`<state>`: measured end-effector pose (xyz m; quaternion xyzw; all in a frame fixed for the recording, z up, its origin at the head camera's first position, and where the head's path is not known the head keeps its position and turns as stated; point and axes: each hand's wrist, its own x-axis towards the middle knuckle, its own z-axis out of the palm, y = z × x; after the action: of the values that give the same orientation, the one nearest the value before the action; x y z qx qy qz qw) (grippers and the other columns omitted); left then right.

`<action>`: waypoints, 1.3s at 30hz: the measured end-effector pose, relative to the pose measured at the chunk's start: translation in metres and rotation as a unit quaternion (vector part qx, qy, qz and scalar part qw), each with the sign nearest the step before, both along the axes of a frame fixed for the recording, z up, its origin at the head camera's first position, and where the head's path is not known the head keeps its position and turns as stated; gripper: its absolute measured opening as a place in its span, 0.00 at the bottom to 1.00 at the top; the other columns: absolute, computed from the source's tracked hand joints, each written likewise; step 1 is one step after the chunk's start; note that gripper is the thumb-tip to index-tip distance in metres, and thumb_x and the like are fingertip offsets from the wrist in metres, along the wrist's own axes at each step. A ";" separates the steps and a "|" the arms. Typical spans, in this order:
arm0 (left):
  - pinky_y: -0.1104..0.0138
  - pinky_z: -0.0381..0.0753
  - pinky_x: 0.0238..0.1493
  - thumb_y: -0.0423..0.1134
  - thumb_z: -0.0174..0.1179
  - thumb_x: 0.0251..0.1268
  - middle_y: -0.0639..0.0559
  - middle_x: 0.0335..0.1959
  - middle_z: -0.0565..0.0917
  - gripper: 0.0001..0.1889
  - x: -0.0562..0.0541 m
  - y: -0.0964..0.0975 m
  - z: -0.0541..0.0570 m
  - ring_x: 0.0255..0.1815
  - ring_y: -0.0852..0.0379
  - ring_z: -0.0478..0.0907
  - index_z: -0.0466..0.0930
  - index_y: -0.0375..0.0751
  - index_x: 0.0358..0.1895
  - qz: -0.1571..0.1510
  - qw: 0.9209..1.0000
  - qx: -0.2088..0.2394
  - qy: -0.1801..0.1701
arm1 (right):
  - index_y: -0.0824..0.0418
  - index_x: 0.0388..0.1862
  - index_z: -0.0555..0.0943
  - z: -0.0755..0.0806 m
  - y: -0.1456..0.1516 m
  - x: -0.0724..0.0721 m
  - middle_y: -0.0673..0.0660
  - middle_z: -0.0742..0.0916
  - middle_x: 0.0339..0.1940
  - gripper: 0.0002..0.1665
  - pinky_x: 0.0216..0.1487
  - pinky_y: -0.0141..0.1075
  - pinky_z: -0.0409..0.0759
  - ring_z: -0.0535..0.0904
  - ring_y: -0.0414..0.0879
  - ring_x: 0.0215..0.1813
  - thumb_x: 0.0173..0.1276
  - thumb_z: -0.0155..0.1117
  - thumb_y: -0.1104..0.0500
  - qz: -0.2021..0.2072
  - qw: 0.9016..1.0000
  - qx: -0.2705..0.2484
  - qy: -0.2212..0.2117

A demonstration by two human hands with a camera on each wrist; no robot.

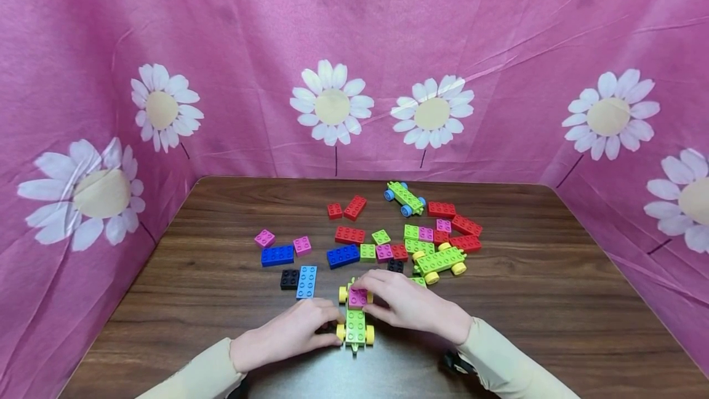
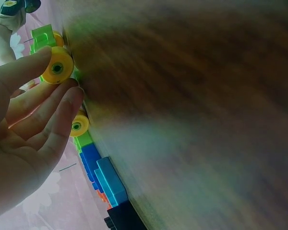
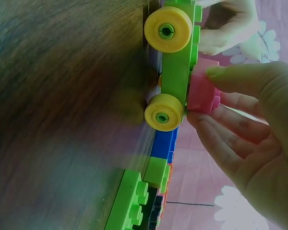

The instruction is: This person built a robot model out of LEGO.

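Observation:
A lime green toy car base with yellow wheels stands near the table's front edge. On its far end sits a pink brick, its studs showing. My right hand pinches this pink brick between thumb and fingers. At the near left yellow wheel, my left hand holds the car base with thumb and fingertips. Part of the far right wheel is hidden behind the right hand in the head view.
Beyond the hands lie a light blue brick, a black brick, blue bricks and several red ones. A second yellow-wheeled car base stands right, a blue-wheeled one farther back. Pink cloth surrounds the table.

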<state>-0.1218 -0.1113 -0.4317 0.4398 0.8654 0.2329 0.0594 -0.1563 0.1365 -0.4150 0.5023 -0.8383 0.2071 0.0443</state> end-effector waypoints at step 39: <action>0.82 0.75 0.37 0.43 0.67 0.64 0.58 0.35 0.84 0.09 -0.001 0.000 0.001 0.35 0.74 0.75 0.84 0.45 0.43 -0.004 1.000 -0.002 0.003 | 0.57 0.52 0.81 -0.002 0.000 0.002 0.49 0.84 0.47 0.17 0.48 0.24 0.81 0.81 0.36 0.46 0.65 0.70 0.58 -0.009 1.000 -0.018 -0.013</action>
<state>-0.1229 -0.1108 -0.4306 0.4436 0.8644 0.2293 0.0585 -0.1540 0.1362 -0.4170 0.4907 -0.8398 0.2280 0.0439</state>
